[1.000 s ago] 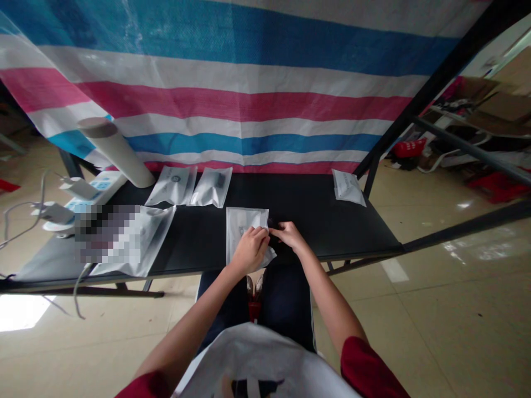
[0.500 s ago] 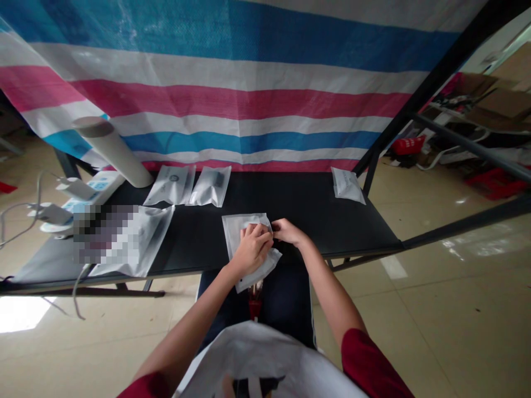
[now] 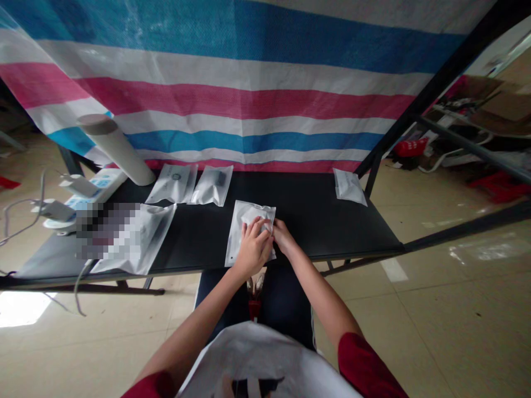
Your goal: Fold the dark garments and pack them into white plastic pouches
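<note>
A white frosted plastic bag [image 3: 235, 235] with something bulging inside lies on the black table, near its front edge. My left hand [image 3: 254, 247] rests on top of this bag, fingers spread and slightly bent over its right half. At the bag's right edge, my right hand [image 3: 284, 237] has its thumb and fingers closed on the rim; the fingertips are partly hidden. What is inside the bag cannot be made out.
Two similar bags [image 3: 174, 184] [image 3: 212, 186] lie at the back, and another bag [image 3: 349, 187] at the right. A larger bag [image 3: 155, 235], a pale bottle [image 3: 120, 152] and a power strip [image 3: 103, 185] with chargers stand left. Striped sheeting [image 3: 249, 105] hangs behind the table.
The bag has shifted slightly up and away from me and now lies flatter and straighter on the table. My left hand's fingers are more spread; my right hand stays at its right edge.
</note>
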`<state>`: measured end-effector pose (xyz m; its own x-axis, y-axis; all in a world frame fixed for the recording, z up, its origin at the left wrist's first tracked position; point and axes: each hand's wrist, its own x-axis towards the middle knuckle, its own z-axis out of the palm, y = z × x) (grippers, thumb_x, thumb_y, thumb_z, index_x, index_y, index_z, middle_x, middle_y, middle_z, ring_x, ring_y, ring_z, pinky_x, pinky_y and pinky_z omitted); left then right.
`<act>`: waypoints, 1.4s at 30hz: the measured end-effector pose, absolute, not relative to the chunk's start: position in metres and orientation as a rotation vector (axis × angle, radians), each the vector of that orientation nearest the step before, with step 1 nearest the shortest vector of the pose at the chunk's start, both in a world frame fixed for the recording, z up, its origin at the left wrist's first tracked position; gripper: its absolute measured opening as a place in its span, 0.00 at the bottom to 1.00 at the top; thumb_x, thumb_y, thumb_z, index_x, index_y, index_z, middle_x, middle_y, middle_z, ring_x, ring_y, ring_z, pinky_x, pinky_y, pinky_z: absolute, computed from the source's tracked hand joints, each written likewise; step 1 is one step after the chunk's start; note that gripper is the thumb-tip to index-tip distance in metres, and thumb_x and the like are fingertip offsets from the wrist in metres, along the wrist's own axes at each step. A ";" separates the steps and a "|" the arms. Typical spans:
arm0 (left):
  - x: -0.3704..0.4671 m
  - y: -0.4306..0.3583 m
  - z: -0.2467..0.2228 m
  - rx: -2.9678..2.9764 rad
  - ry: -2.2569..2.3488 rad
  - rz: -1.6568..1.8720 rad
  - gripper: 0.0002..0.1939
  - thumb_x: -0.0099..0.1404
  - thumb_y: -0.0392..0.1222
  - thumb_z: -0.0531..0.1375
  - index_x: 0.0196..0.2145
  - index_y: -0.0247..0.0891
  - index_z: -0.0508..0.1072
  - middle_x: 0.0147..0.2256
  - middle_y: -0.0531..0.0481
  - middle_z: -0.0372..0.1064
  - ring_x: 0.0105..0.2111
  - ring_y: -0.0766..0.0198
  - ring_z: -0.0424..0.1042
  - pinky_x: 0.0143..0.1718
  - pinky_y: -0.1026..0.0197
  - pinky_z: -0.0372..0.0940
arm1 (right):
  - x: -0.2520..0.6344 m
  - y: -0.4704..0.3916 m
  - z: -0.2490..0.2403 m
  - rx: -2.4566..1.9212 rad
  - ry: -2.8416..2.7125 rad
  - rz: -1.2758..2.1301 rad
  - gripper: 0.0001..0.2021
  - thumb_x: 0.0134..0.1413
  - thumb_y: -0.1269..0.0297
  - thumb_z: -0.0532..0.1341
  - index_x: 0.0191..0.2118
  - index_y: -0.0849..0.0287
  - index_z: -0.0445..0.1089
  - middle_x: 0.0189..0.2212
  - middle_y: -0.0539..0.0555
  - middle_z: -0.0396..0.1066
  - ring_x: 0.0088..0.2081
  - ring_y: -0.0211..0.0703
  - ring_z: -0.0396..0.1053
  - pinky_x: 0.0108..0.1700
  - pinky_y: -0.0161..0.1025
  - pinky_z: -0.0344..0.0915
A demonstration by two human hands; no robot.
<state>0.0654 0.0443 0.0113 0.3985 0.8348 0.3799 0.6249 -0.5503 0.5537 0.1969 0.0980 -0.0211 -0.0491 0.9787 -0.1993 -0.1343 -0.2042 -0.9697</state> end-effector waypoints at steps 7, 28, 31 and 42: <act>0.059 0.048 0.015 2.444 1.236 0.852 0.12 0.72 0.42 0.49 0.42 0.40 0.71 0.60 0.43 0.60 0.65 0.51 0.51 0.65 0.35 0.41 | 0.199 0.097 -0.024 -1.213 -1.222 1.538 0.20 0.45 0.46 0.65 0.38 0.59 0.76 0.34 0.54 0.76 0.42 0.52 0.72 0.43 0.43 0.67; 0.034 0.060 0.013 2.430 1.215 0.811 0.29 0.65 0.58 0.56 0.58 0.38 0.62 0.63 0.36 0.54 0.66 0.42 0.49 0.64 0.37 0.46 | 0.223 0.080 -0.026 -1.342 -1.170 1.546 0.22 0.41 0.47 0.69 0.37 0.58 0.71 0.32 0.53 0.75 0.27 0.44 0.73 0.29 0.40 0.70; 0.025 0.066 0.009 2.362 1.225 0.807 0.31 0.68 0.56 0.53 0.63 0.38 0.58 0.66 0.37 0.49 0.66 0.46 0.50 0.63 0.43 0.52 | 0.222 0.081 -0.033 -1.353 -1.101 1.478 0.23 0.39 0.49 0.71 0.39 0.58 0.70 0.36 0.54 0.75 0.30 0.45 0.74 0.30 0.42 0.73; 0.043 0.044 0.004 2.452 1.612 0.557 0.29 0.70 0.55 0.49 0.67 0.51 0.54 0.69 0.48 0.46 0.66 0.39 0.47 0.58 0.39 0.55 | 0.217 0.084 -0.038 -1.253 -1.523 1.226 0.14 0.51 0.56 0.63 0.38 0.61 0.77 0.35 0.57 0.79 0.41 0.54 0.75 0.42 0.44 0.70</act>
